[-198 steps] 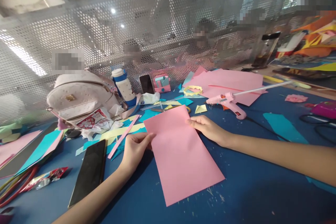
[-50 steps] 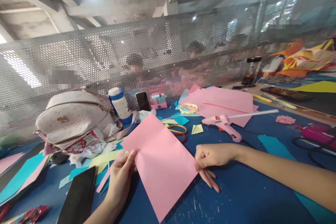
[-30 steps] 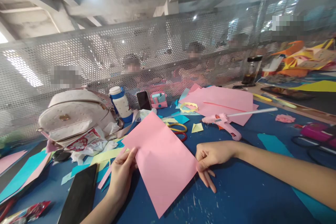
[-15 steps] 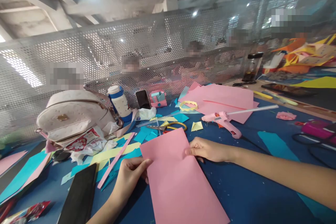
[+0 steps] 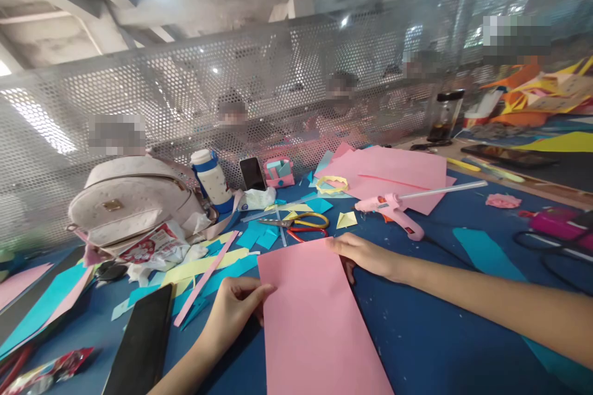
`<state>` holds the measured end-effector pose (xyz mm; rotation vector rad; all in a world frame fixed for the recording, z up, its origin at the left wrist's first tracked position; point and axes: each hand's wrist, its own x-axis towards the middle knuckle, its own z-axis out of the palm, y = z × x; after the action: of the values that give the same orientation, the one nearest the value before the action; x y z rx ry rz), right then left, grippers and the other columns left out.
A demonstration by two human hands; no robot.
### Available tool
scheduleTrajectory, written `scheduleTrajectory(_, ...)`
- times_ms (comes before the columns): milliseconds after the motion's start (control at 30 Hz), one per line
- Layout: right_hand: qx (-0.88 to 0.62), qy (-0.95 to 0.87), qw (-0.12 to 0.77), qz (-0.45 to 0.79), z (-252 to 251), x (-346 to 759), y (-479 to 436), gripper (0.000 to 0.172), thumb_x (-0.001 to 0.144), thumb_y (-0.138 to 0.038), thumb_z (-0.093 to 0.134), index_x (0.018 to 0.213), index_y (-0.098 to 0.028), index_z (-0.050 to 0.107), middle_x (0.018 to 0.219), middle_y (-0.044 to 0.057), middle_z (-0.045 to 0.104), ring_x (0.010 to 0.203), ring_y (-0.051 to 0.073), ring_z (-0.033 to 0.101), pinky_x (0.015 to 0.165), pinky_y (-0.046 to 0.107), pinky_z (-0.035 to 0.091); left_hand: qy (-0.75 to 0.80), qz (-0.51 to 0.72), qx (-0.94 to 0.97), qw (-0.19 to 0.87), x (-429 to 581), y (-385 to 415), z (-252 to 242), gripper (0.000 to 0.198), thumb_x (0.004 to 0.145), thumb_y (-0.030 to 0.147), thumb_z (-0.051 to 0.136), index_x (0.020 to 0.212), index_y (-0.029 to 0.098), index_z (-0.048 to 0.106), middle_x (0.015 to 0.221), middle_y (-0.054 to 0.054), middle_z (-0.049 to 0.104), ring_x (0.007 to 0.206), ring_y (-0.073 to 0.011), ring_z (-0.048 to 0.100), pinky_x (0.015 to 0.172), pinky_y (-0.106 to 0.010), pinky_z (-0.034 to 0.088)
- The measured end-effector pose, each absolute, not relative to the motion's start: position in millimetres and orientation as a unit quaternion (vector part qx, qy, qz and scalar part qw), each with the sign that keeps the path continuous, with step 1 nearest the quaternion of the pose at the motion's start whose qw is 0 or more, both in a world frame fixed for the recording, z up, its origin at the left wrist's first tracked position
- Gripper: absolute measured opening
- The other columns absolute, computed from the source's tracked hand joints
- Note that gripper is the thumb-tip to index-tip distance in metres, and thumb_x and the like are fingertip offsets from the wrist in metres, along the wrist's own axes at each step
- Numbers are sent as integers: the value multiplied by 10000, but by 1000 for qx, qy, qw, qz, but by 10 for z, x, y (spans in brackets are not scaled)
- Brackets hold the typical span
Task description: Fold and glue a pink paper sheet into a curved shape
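Observation:
A pink sheet of paper point(image 5: 315, 321) lies lengthwise before me, its near end running out of the picture. On its left edge my left hand point(image 5: 243, 305) pinches it, thumb on top and fingers underneath. My right hand point(image 5: 364, 254) grips its far right corner the same way. Beyond the far edge are scissors point(image 5: 310, 220) with yellow and red handles, among blue and yellow paper scraps. A pink glue gun point(image 5: 393, 207) with a long glue stick in its back lies beyond my right hand.
At the left are a smartphone point(image 5: 141, 339), a white backpack point(image 5: 134, 197) and a bottle point(image 5: 210, 182). Pink sheets point(image 5: 393, 166) are piled at the back, before a perforated metal screen point(image 5: 278, 74). A blue strip point(image 5: 491, 259) lies at the right, partly under my forearm.
My right hand has moved from the sheet's right edge to its far corner. The sheet has turned slightly and its far end is nearer me; the wrinkle by my right thumb has gone.

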<state>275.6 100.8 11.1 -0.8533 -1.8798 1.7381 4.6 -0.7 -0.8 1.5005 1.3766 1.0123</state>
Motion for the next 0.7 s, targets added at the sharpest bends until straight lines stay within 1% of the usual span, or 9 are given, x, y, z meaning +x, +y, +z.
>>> scheduleTrajectory(200,-310,-656,224,651,182,2767,999,536,757,-672,622,695,-139,631,610,24,635,502,120,560,454,227,454,547,401,599,425,43,4,-14,491,800,506,694,473,151,603,435,-13,577,400,-125,554,415,-199,373)
scheduleTrajectory(333,-331,-644,238,648,166,2745,985,541,773,-667,598,672,-136,626,602,32,648,483,123,571,437,226,456,540,410,590,439,55,3,-15,489,788,499,710,470,146,597,429,-3,564,392,-114,535,408,-195,356)
scheduleTrajectory(467,-357,-640,264,627,95,2700,977,523,781,-624,626,562,-154,553,491,10,592,391,101,502,377,216,400,526,422,573,466,48,11,-11,478,769,474,745,459,143,595,424,5,556,394,-106,530,410,-188,362)
scheduleTrajectory(533,-365,-633,281,622,71,2678,976,510,783,-613,638,572,-157,550,478,-4,579,367,92,476,364,213,377,514,428,560,488,30,14,-1,427,764,468,756,518,136,646,465,-1,590,421,-111,553,432,-186,399)
scheduleTrajectory(567,-368,-627,291,622,69,2667,974,500,788,-616,635,603,-157,565,495,-9,586,378,93,487,373,213,384,505,432,553,503,22,12,9,394,765,468,758,571,134,679,501,-7,616,448,-115,573,457,-186,427)
scheduleTrajectory(633,-370,-611,310,628,86,2648,964,487,804,-632,614,691,-159,606,569,-6,625,453,111,553,432,221,438,476,441,537,539,13,-3,42,363,773,498,745,711,141,729,612,-24,674,539,-130,624,543,-201,491)
scheduleTrajectory(700,-368,-593,324,639,130,2630,939,484,829,-639,587,783,-161,646,691,19,682,588,144,633,544,249,506,436,446,524,581,23,-34,85,385,783,535,724,870,161,744,782,-52,722,689,-165,677,675,-252,541)
